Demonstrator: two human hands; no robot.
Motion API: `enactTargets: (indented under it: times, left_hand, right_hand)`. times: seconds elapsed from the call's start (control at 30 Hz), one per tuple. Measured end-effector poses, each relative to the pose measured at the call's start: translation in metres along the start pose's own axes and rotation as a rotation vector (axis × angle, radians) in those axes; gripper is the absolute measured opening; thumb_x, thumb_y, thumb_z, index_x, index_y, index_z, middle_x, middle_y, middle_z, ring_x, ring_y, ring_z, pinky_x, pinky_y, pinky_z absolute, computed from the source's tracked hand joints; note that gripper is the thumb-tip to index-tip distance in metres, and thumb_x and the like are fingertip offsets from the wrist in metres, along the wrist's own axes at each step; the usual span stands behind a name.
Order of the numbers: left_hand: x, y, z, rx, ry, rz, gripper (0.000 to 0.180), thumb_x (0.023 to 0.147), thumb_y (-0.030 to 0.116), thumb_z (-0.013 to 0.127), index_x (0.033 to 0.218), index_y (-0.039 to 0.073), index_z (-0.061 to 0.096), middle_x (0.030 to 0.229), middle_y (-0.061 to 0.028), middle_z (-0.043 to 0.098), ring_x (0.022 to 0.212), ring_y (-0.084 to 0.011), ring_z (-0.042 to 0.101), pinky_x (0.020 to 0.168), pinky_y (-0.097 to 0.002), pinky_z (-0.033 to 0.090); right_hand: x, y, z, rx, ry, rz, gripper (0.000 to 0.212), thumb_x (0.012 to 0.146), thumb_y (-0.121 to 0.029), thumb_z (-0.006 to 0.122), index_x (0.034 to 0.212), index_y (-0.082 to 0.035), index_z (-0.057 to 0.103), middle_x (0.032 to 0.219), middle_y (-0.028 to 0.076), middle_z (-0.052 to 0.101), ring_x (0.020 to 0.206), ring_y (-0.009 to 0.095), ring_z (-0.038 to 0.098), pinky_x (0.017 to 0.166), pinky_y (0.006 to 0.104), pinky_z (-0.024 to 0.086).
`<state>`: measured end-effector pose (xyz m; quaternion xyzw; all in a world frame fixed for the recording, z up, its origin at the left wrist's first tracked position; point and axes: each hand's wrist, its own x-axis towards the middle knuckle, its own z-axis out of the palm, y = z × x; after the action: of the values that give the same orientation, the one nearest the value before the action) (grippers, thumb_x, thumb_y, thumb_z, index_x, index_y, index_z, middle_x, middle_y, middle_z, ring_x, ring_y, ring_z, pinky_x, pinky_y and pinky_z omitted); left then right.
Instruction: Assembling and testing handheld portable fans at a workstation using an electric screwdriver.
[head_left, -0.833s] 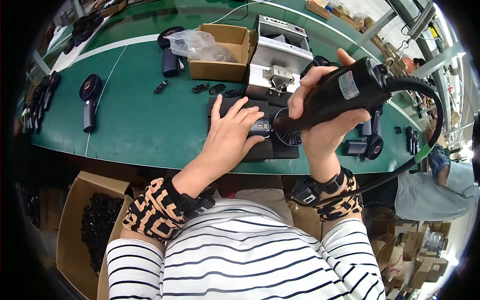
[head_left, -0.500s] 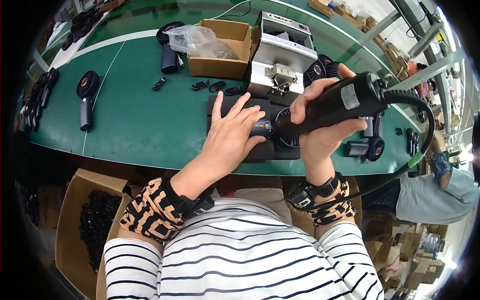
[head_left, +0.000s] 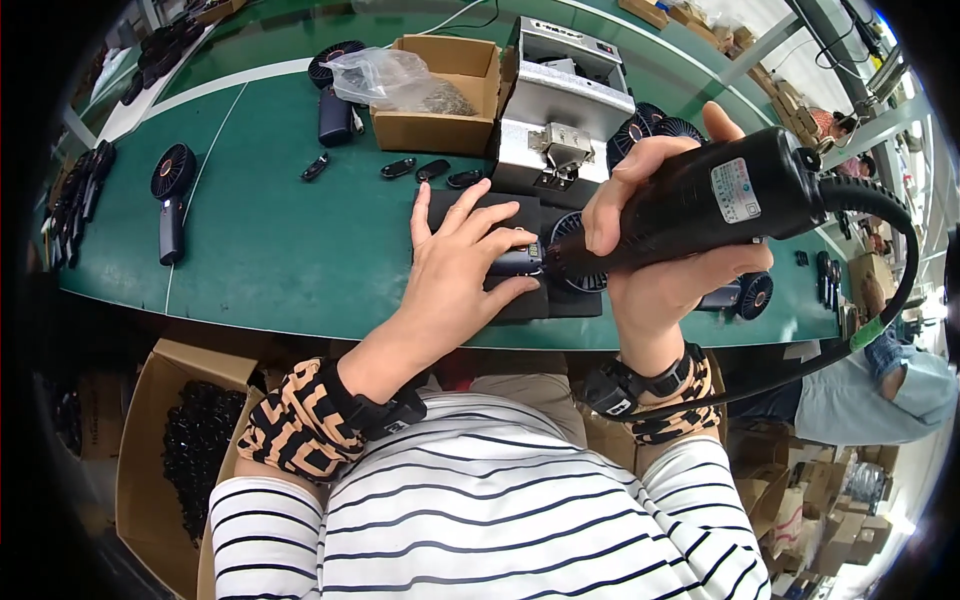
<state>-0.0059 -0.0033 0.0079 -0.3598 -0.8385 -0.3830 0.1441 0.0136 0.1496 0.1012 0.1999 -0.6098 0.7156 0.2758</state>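
Observation:
A dark blue handheld fan (head_left: 580,280) lies on a black foam pad (head_left: 520,308) at the front of the green table. My left hand (head_left: 450,262) rests over its handle, thumb on the near side and index finger on the far side, the other fingers spread over the pad. In my right hand (head_left: 650,270) is a thick black electric screwdriver (head_left: 725,200), held nearly level with its cable end to the right. Its narrow tip points left and meets the fan near the joint of handle and head; the exact contact point is too small to tell. The screwdriver hides part of the fan head.
Behind the pad stand a metal screw feeder (head_left: 565,120) and a cardboard box (head_left: 435,130) with a plastic bag of small parts. Several small black pieces (head_left: 398,168) lie nearby. Another fan (head_left: 172,200) lies left. The screwdriver's cable (head_left: 905,250) loops down on the right.
My right hand and the screwdriver's body have shifted a little to the right and nearer the camera. My left fingers have moved slightly on the fan, showing more of its small display.

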Motion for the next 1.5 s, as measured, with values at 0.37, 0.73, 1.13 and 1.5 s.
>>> enactTargets:
  times: [0.37, 0.73, 1.13, 1.5]
  left_hand:
    - [-0.001, 0.000, 0.008, -0.066, 0.050, -0.029, 0.014, 0.067, 0.024, 0.083, 0.075, 0.017, 0.074, 0.112, -0.0003, 0.066, 0.128, -0.0258, 0.048, 0.110, -0.0613, 0.014]
    - [-0.003, 0.001, 0.005, -0.060, 0.081, -0.001, 0.016, 0.063, 0.022, 0.084, 0.071, 0.015, 0.072, 0.107, 0.0023, 0.066, 0.124, -0.0241, 0.050, 0.109, -0.0603, 0.016]
    - [-0.001, 0.001, 0.009, 0.026, 0.125, -0.029, 0.048, 0.073, 0.027, 0.079, 0.116, 0.010, 0.066, 0.118, -0.0096, 0.065, 0.129, -0.0303, 0.047, 0.113, -0.0614, 0.012]
    - [-0.005, -0.004, 0.010, 0.063, 0.026, -0.013, 0.043, 0.076, 0.022, 0.076, 0.116, 0.010, 0.066, 0.120, -0.0113, 0.065, 0.125, -0.0300, 0.052, 0.114, -0.0622, 0.011]
  right_hand:
    - [0.000, -0.006, 0.006, 0.047, -0.066, -0.004, 0.105, 0.076, -0.084, 0.041, 0.145, -0.006, 0.027, 0.092, 0.014, 0.057, 0.047, 0.016, 0.052, 0.042, 0.0284, 0.044]
    - [-0.002, -0.008, 0.013, 0.004, -0.041, 0.070, 0.109, 0.073, -0.087, 0.042, 0.143, -0.005, 0.026, 0.090, 0.012, 0.057, 0.047, 0.016, 0.053, 0.042, 0.0287, 0.045]
    - [0.003, -0.012, 0.008, -0.031, -0.001, -0.001, 0.109, 0.074, -0.086, 0.042, 0.143, -0.004, 0.025, 0.091, 0.012, 0.057, 0.048, 0.016, 0.053, 0.043, 0.0282, 0.044]
    - [-0.003, 0.004, -0.001, -0.075, 0.051, -0.032, 0.106, 0.075, -0.085, 0.042, 0.143, -0.005, 0.026, 0.089, 0.012, 0.056, 0.049, 0.016, 0.053, 0.044, 0.0273, 0.044]
